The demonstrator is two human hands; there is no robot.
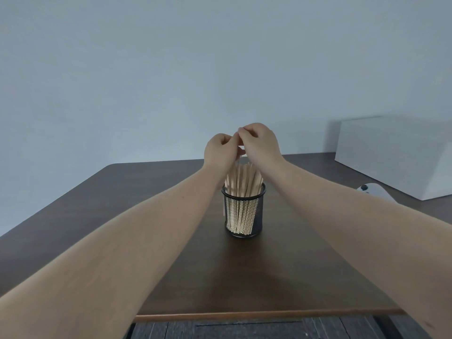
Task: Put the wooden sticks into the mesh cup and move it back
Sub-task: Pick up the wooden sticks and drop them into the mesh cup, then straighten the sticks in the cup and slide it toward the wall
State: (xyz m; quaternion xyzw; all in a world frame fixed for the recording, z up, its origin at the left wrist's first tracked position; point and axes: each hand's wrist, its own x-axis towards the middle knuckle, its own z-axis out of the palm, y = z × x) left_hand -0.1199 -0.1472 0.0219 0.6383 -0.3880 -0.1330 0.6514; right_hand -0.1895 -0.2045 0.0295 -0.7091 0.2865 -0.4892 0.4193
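Wooden sticks [243, 178] upright in mesh cup [243, 214] | bench [122, 204] centre | left hand [221, 150], right hand [260, 143] at 12 o'clock above sticks, fingers curled; grip contents unclear

A dark wooden table [281, 277] carries a black mesh cup [243, 211], a white box [401, 155] and a small white device [371, 190].

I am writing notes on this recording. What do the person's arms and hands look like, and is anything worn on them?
Both forearms are bare up to the frame edge: no sleeves show. The left hand and right hand have no gloves, and no watch, bracelet or ring is visible. Fingers are partly hidden, so a ring cannot be ruled out.
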